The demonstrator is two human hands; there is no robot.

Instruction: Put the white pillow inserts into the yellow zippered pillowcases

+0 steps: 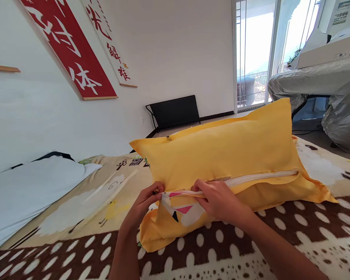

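Note:
A yellow pillow in its pillowcase [224, 151] stands on its long side on the bed in front of me. A white zipper [259, 177] runs along the lower part of the case, with its right stretch gaping and frayed threads along the seam. My left hand [146, 200] pinches the case at the zipper's left end. Farther right, my right hand [217, 198] is closed on the zipper edge, its fingertips partly hidden. Below the zipper between my hands, a flap with a white, pink and black print shows. Any zipper pull is too small to make out.
A patterned blanket [87, 202] in beige and brown with white spots covers the bed. White bedding [46, 186] lies at the left. Behind stand a black panel [175, 112] against the wall and a plastic-covered piece of furniture [317, 77] bearing a box [326, 52].

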